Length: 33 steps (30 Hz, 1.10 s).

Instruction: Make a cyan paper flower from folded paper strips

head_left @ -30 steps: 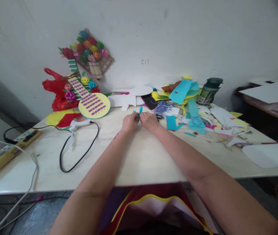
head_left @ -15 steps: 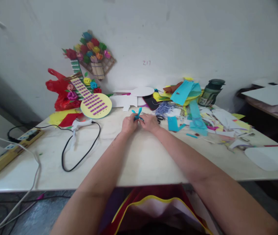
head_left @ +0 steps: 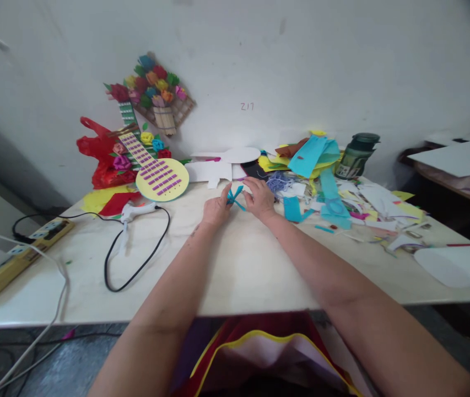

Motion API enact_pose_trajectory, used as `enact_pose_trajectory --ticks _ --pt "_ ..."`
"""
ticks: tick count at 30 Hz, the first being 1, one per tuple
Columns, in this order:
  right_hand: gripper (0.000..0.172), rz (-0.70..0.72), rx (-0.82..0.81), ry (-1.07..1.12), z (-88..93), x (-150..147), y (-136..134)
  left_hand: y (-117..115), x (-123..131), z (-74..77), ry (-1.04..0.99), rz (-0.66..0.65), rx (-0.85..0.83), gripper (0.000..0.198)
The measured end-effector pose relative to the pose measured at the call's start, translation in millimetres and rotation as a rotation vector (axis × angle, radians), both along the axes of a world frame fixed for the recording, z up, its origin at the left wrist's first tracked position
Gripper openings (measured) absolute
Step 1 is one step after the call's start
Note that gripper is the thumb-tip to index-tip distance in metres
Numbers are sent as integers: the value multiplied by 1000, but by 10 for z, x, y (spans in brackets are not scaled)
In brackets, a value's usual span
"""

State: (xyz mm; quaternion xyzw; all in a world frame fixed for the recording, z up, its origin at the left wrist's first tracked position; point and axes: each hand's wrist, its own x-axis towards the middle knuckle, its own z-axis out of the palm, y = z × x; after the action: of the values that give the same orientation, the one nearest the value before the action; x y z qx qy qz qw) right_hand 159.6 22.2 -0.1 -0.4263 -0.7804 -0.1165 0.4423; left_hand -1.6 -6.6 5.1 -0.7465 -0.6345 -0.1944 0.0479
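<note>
Left hand [head_left: 216, 210] pinches blue strip [head_left: 235, 197], right hand [head_left: 260, 199] touching; bare tabletop [head_left: 235, 264] nearer.

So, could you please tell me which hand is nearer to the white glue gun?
Left. The left hand lies to the right of the glue gun; the right hand is farther right, past the blue paper piece between the two hands.

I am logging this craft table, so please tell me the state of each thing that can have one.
Small blue paper piece: pinched between left hand and right hand, just above the wooden table.
White glue gun: lying on its side, black cord attached.
Dark green jar: upright, lid on.
Round yellow paper guitar: tilted, neck raised toward the wall.
</note>
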Motion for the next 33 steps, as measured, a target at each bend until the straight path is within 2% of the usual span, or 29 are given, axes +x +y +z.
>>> enact_pose_trajectory --ticks 6,14,21,23,26,29,33 --pt "33 21 -80 -198 39 29 -29 -7 0 -3 25 -15 44 62" --pt "25 10 -62 -217 56 38 -41 -31 -10 26 -31 -52 135 55" --pt "20 36 -60 -338 30 24 -39 -9 -8 4 -27 -129 200 47" --pt "18 30 -63 -336 16 18 -36 -44 6 24 -39 -116 218 49" --pt "19 6 -58 -294 -14 7 -29 -115 26 72 -88 -47 341 52" --pt "22 -23 -74 -247 -41 -4 -24 -162 36 108 -157 28 413 45" --pt "22 -57 -105 -204 -55 -22 -31 -159 58 90 -228 56 270 47"
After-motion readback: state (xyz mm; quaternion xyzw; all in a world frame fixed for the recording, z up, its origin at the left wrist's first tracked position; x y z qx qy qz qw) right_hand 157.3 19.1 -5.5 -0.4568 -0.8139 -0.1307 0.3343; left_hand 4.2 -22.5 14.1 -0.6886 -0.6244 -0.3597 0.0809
